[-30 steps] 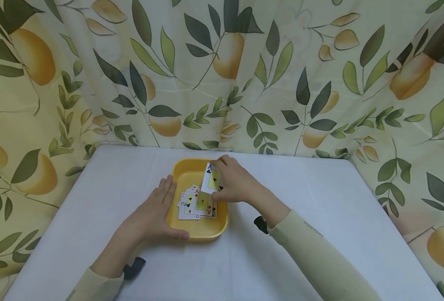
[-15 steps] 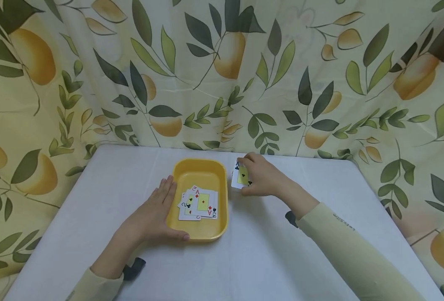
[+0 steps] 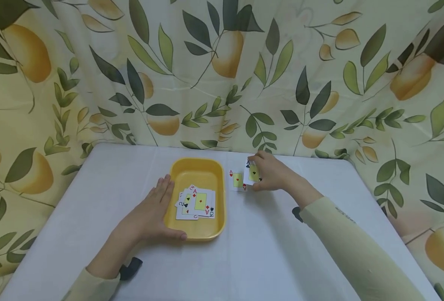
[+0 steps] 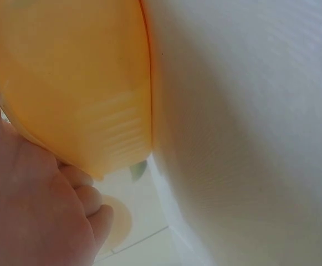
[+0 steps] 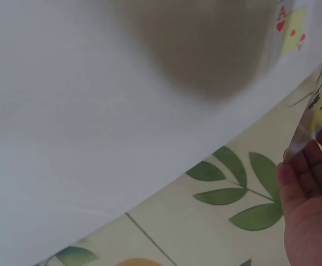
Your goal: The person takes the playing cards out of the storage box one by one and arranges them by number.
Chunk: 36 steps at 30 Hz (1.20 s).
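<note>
Along the left side of a yellow plastic tray [image 3: 218, 232] rests my left hand [image 3: 150, 213], its fingers extended at the left rim and its thumb by the near rim. In the left wrist view the palm lies against the tray's wall [image 4: 77, 83]. Face-up playing cards [image 3: 195, 205] overlap in the tray, an ace of diamonds on top. My right hand [image 3: 272, 171] pinches an ace of clubs [image 3: 252, 172] between thumb and fingers, right of the tray; I cannot tell whether more cards are under it. An ace of hearts [image 3: 236, 180] lies face up on the table between tray and hand.
The white-covered table [image 3: 206, 267] ends at the back against a curtain [image 3: 214, 100] printed with leaves and orange fruit. Its far edge runs close behind the right hand.
My right hand has carried the ace of clubs from over the tray rightward to above the table. An ace of hearts now shows on the table there. The left hand stays at the tray.
</note>
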Tool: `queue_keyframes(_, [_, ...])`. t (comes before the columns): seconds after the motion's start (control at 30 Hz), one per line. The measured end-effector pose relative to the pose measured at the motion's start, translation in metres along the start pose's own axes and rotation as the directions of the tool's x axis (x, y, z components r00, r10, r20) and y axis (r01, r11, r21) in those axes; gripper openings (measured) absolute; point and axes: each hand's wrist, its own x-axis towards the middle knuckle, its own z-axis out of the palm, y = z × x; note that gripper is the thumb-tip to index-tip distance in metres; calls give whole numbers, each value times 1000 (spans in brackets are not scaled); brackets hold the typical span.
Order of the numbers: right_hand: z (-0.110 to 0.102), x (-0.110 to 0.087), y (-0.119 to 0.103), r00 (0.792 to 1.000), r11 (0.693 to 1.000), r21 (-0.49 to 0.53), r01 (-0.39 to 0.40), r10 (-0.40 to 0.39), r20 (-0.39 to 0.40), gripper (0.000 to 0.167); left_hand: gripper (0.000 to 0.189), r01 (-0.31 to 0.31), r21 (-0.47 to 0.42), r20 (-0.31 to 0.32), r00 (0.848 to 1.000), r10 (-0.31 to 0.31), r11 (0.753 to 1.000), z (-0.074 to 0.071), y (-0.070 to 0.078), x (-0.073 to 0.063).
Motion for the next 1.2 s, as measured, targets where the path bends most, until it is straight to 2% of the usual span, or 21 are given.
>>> queue_keyframes(0.5, [8,-2,24,999,999,7,-39,39,27,90,152,8,3,-1,1000,-8,1000,-5,1,-2])
queue_keyframes(0.9, [33,1,39,990,999,-4,-46,46,131,90,154,6,-1,6,1000,-6,1000,2,-1,1])
queue_keyframes(1.2, [38,7,42,986,998,33,-50,44,164,90,155,4,9,-1,1000,-4,1000,1,-3,0])
